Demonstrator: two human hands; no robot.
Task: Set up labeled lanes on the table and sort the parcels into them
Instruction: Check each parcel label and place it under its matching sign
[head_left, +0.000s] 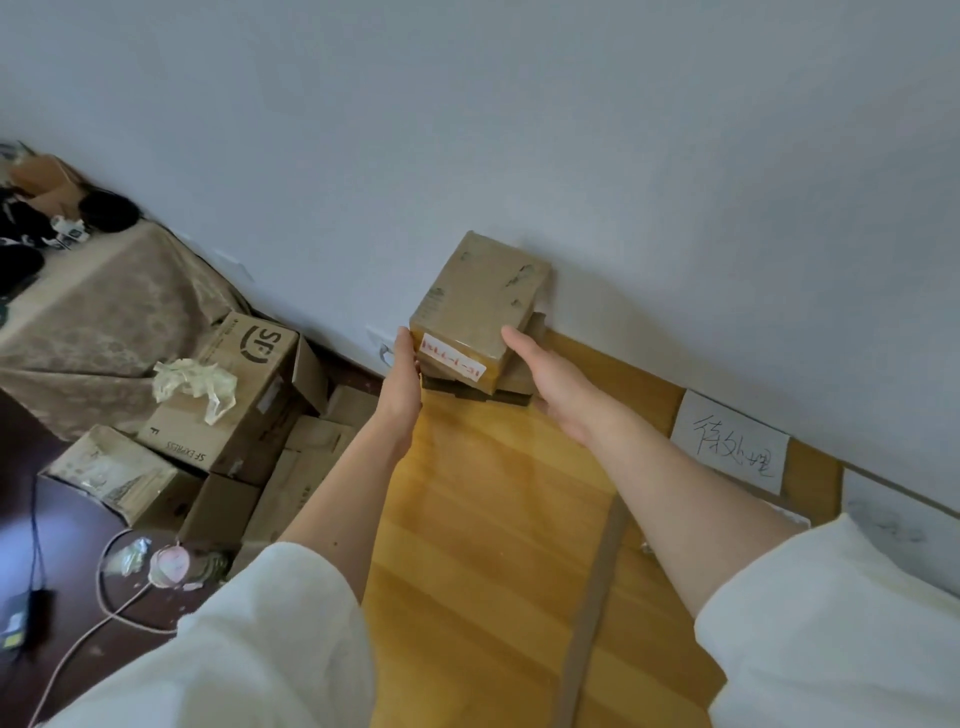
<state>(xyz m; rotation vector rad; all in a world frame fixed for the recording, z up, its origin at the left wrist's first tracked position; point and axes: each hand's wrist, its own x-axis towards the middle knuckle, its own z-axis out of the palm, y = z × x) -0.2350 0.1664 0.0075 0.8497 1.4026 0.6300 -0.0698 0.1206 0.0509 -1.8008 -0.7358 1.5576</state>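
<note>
A brown cardboard parcel (480, 301) with a white label in red writing on its near face sits on top of other parcels (514, 387) at the far end of the wooden table (467, 519), against the wall. My left hand (402, 379) presses its left side and my right hand (545, 379) touches its right side, so both hands hold it. A strip of brown tape (597, 597) runs down the table as a lane line. A white paper lane label (732, 449) with handwritten characters lies to the right by the wall.
Left of the table, on the dark floor, lies a pile of cardboard boxes, among them an SF Express box (234, 400) with crumpled tape on top. A cloth-covered table (104, 312) stands further left. Cables and a pink device (169, 566) lie on the floor.
</note>
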